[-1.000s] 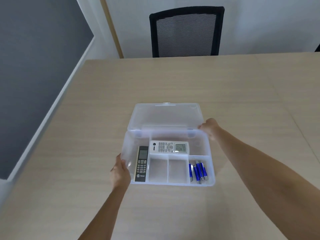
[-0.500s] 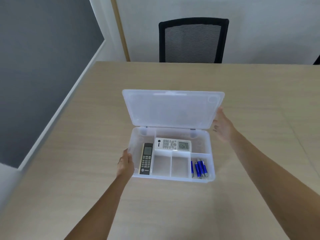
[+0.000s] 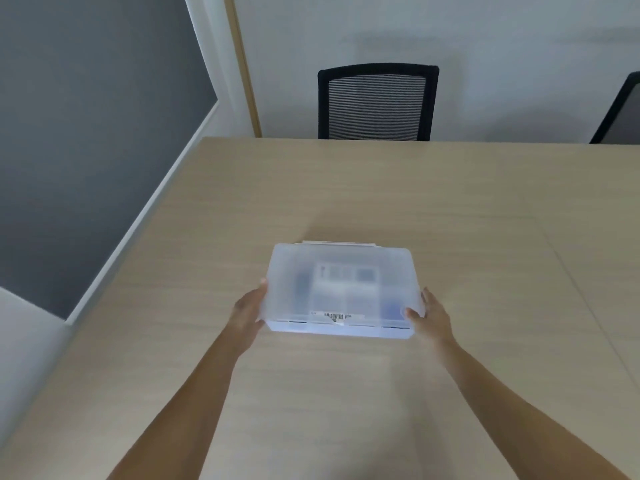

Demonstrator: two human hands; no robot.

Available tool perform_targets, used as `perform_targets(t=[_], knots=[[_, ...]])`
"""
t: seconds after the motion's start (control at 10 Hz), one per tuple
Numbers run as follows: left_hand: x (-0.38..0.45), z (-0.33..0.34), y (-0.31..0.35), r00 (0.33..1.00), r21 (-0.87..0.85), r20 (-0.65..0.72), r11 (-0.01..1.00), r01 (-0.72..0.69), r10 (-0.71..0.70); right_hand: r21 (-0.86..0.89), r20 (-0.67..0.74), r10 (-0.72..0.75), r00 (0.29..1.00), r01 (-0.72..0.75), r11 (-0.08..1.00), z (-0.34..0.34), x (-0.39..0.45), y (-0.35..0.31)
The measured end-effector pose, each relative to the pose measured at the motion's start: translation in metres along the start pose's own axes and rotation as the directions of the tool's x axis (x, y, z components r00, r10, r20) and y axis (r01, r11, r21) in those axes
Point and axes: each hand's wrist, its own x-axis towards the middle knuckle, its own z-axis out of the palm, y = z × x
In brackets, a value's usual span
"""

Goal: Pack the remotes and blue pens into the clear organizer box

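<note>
Lid (image 3: pixel 343 271) of the clear organizer box (image 3: pixel 341 327), raised half a second ago, now lies shut over the base on the wooden table (image 3: pixel 450 209). Through the frosted plastic the white remote (image 3: pixel 346 276), the dark remote (image 3: pixel 302 284) and the blue pens (image 3: pixel 393 310) show as blurred shapes in their compartments. The left hand (image 3: pixel 250 308), earlier at the front-left corner, presses open against the left side wall. The right hand (image 3: pixel 429 315), which had been up at the lid's edge, has dropped to the right side, thumb on the lid's front corner; neither hand closes around anything. A barcode sticker (image 3: pixel 335 317) sits near the lid's front edge. Two black mesh chairs (image 3: pixel 377 102) stand beyond the table.
</note>
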Motion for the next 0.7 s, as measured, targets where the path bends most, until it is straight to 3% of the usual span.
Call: perform_targets(t=[0.1, 0.2, 0.5, 0.6, 0.7], knots=[[0.008, 0.012, -0.015, 0.992, 0.476, -0.085, 0.878, -0.045, 0.097, -0.022, 0.000, -0.015, 1.000, 0.015, 1.000, 0.009, -0.004, 0.008], [0.017, 0.027, -0.030, 0.963, 0.726, -0.151, 0.687, -0.044, 0.221, -0.014, 0.018, 0.038, 0.999, -0.037, 0.999, 0.014, 0.001, 0.009], [0.007, 0.031, -0.024, 0.943, 0.739, -0.184, 0.671, -0.053, 0.277, -0.082, -0.028, 0.038, 0.999, -0.040, 0.996, 0.018, -0.003, -0.002], [-0.008, 0.031, -0.005, 0.935, 0.813, -0.175, 0.581, -0.038, 0.307, -0.122, 0.007, -0.018, 1.000, 0.018, 0.992, 0.013, -0.012, -0.017], [-0.010, 0.032, -0.013, 0.889, 0.799, -0.197, 0.592, -0.099, 0.414, -0.164, 0.015, -0.047, 0.999, 0.049, 0.985, 0.007, -0.011, -0.030]])
